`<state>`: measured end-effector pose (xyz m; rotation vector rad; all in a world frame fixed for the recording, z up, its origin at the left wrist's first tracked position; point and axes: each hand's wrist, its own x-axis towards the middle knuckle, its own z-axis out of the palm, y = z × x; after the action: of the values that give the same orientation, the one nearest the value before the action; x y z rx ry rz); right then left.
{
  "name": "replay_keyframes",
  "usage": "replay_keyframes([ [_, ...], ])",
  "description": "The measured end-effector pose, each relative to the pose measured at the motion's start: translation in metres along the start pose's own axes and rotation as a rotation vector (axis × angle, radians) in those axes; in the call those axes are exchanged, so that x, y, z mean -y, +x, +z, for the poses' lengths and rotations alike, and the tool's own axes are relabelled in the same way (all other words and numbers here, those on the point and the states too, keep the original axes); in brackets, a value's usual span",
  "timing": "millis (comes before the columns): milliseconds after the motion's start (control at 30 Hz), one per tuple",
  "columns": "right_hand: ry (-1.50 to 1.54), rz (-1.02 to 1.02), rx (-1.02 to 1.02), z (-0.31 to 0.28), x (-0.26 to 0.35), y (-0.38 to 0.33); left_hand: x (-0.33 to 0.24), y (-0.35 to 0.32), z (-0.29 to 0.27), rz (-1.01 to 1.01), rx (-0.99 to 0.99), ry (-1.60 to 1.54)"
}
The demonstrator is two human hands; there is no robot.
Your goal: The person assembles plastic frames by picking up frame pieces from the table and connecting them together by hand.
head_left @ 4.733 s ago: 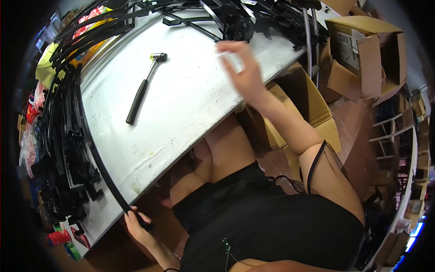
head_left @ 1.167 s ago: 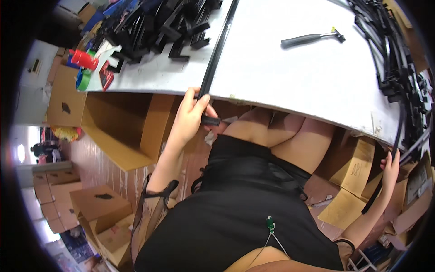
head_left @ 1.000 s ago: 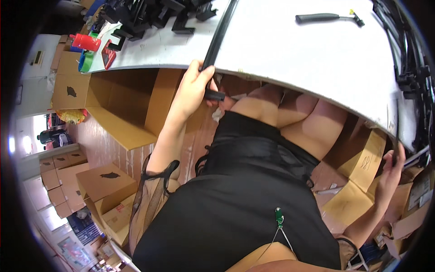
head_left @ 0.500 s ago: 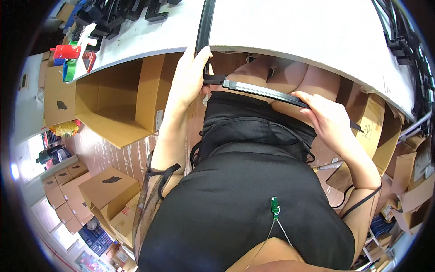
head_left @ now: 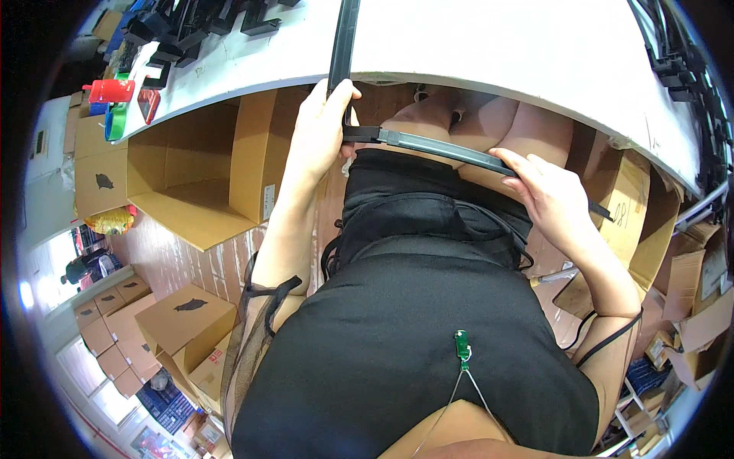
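Note:
My left hand [head_left: 313, 138] is closed round the lower end of a long black channel strip [head_left: 344, 46], its thumb on top. That strip runs away from me over the white table. At its near end a short black corner piece [head_left: 362, 135] sticks out to the right. A second black strip [head_left: 447, 150] slants from this corner piece to my right hand [head_left: 552, 197], which pinches it between thumb and fingers. Its far end [head_left: 601, 210] shows beyond that hand. Whether the second strip is locked into the corner piece, I cannot tell.
The white table [head_left: 489, 38] spans the front. Black angled parts [head_left: 183, 27] lie at its far left, beside a red bottle [head_left: 111, 91], green tape roll [head_left: 115, 122] and phone [head_left: 148, 104]. More black strips [head_left: 677, 88] lie right. Open cartons [head_left: 180, 161] stand below.
The second strip has tilted slightly and shows less bright shine along its top. Both hands keep their grips and have barely moved.

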<state>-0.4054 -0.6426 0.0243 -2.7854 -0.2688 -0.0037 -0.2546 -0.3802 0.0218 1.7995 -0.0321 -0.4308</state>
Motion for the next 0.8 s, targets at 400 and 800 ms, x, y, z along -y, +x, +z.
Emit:
replay_keyframes([
  [400, -0.096, -0.058, -0.032, 0.004, 0.001, -0.001, 0.013, -0.001, 0.009, 0.008, -0.045, -0.119],
  [800, -0.13, -0.126, -0.164, 0.01, -0.008, 0.001, 0.031, 0.016, 0.006, 0.162, -0.082, -0.012],
])
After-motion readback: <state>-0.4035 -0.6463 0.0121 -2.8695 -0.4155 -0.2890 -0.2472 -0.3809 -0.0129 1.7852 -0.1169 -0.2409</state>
